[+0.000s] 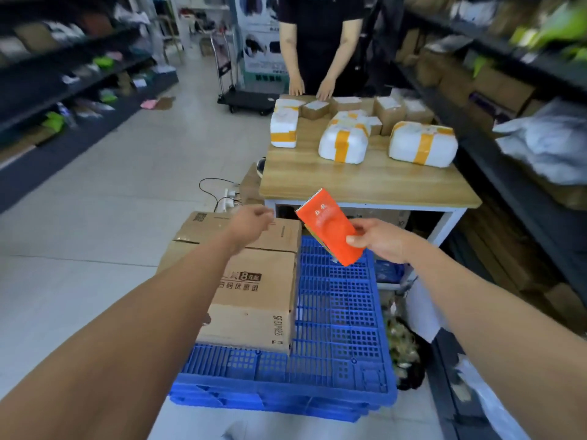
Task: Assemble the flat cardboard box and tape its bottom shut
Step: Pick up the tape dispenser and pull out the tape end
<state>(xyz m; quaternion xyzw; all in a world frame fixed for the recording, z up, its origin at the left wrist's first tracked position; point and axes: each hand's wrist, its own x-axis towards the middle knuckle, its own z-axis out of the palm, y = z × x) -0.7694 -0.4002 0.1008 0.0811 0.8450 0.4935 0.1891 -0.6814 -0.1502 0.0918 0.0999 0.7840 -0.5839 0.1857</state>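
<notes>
A stack of flat cardboard boxes [254,300] lies on the left part of a blue plastic pallet [336,338]. More brown cardboard [206,227] sits just behind it. My left hand [251,223] reaches out over the far end of the cardboard, fingers loosely curled, holding nothing that I can see. My right hand [378,239] pinches an orange flat packet [330,228] with printed characters, held up in the air above the pallet's far right corner, in front of the table edge.
A wooden table [365,182] ahead carries several white parcels taped in yellow [422,144] and small brown boxes [389,111]. Another person [317,42] stands behind it, hands on the tabletop. Shelves line both sides. A power strip and cable [227,198] lie on the floor.
</notes>
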